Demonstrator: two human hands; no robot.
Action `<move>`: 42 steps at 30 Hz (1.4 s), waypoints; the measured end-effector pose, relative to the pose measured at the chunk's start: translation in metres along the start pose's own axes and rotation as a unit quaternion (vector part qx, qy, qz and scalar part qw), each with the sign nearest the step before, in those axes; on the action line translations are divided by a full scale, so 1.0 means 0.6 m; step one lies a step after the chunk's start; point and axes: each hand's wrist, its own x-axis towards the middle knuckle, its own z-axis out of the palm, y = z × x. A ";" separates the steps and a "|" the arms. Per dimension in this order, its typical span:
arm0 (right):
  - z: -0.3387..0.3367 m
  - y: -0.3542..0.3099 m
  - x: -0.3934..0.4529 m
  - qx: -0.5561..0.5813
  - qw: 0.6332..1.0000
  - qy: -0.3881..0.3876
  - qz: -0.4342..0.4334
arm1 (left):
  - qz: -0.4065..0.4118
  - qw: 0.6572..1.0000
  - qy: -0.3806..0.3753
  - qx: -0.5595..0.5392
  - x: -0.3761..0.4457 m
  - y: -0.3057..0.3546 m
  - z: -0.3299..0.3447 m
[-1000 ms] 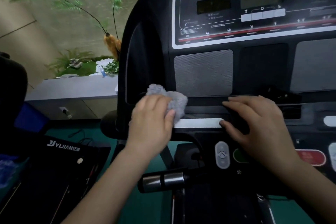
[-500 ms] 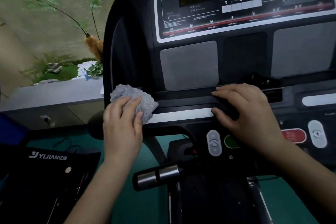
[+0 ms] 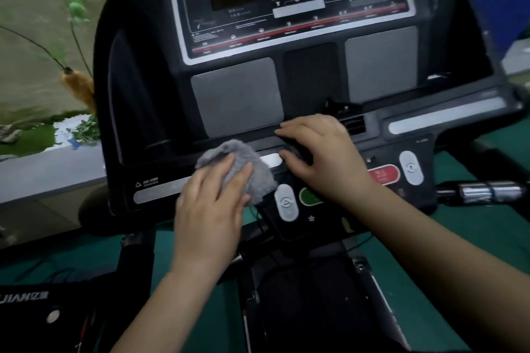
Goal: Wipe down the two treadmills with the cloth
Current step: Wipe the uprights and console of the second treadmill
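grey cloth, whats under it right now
The cloth lies on the treadmill's silver strip, pressed by the left hand. The strip's covered stretch is hidden.

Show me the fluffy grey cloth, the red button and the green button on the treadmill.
fluffy grey cloth (image 3: 243, 157): head view, its top
red button (image 3: 385, 175): head view, its centre
green button (image 3: 308, 197): head view, visible left part
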 end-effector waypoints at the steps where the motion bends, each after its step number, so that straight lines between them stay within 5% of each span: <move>1: 0.000 -0.001 -0.002 0.001 1.000 -0.002 0.005 | -0.020 1.000 0.007 0.003 -0.006 0.000 -0.001; 6: -0.008 -0.001 -0.020 0.036 0.999 -0.028 0.029 | -0.157 0.986 0.048 -0.013 0.013 0.052 0.008; 15: -0.144 0.052 -0.134 0.118 0.990 -0.004 0.073 | -0.142 0.986 0.091 -0.002 0.056 0.112 0.020; 20: -0.223 0.137 -0.215 0.098 0.987 0.040 0.121 | -0.267 0.945 0.164 -0.091 0.045 -0.007 0.073; 23: -0.268 0.191 -0.259 0.068 0.981 0.055 0.172 | -0.242 0.931 0.252 -0.104 0.041 0.193 0.056; 27: -0.304 0.263 -0.308 0.026 0.966 0.015 0.258 | -0.001 0.981 0.120 -0.151 0.057 0.401 0.029; 33: -0.307 0.343 -0.349 0.043 0.940 -0.103 0.322 | 0.027 0.998 -0.048 -0.031 0.036 0.486 0.144; 36: -0.303 0.363 -0.350 0.066 0.941 -0.110 0.313 | 0.095 0.990 -0.080 0.068 0.063 0.518 0.178; 42: -0.304 0.388 -0.348 0.103 0.944 -0.111 0.292 | 0.134 0.975 -0.146 0.099 0.135 0.574 0.199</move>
